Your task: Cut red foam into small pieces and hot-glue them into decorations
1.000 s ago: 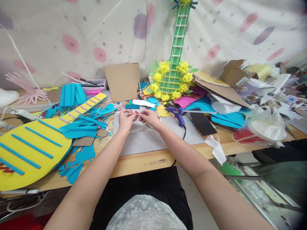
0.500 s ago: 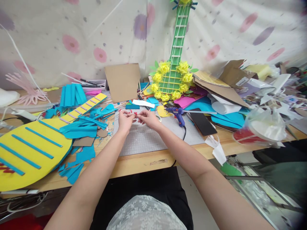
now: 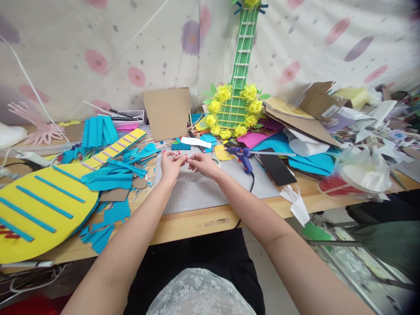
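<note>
Bright, even daylight-like light fills the scene, soft and diffuse, with no hard glare anywhere. Shadows stay faint: a thin one sits under the worktop (image 3: 197, 223) edge, deeper shade below it. The middle reads sharp, the hands crisp enough, though the small thing between them is too tiny to resolve. Wide-angle bending curves the edges, corners darken, and the right-side clutter (image 3: 361, 170) smears into blur.
</note>
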Demonstrator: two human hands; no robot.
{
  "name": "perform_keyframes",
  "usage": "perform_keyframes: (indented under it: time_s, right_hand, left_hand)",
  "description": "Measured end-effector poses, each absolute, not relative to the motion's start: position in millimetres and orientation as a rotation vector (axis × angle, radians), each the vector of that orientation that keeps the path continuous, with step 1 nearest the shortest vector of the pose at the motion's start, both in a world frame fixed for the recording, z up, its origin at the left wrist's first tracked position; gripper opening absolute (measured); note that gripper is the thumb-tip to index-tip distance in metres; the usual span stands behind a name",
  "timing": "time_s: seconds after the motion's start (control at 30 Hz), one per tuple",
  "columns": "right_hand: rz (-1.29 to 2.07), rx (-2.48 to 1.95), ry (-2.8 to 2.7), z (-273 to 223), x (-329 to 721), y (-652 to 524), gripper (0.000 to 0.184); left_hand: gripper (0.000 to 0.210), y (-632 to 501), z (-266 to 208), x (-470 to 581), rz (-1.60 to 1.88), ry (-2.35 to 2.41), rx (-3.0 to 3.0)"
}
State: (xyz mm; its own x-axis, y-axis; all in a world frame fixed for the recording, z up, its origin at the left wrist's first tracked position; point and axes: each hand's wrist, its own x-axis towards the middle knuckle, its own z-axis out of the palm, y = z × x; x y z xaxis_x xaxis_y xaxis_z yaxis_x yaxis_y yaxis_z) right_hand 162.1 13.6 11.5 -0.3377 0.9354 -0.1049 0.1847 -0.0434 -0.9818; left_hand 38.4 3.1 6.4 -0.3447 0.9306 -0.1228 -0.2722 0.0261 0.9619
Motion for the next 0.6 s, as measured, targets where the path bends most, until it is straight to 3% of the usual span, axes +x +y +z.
perform_keyframes:
  time_s: [0.37,0.6]
  right_hand:
    - [1.432,-1.128,-1.536,1.0,159.9,19.3,0.02]
    - [1.42,-1.094,-1.623,3.3,157.5,14.4,0.011]
  left_hand:
    - [0.041,1.0,14.5,44.2,1.5,1.25,0.68]
    - [0.04,4.3,11.8,41.7,1.549,1.284,0.665]
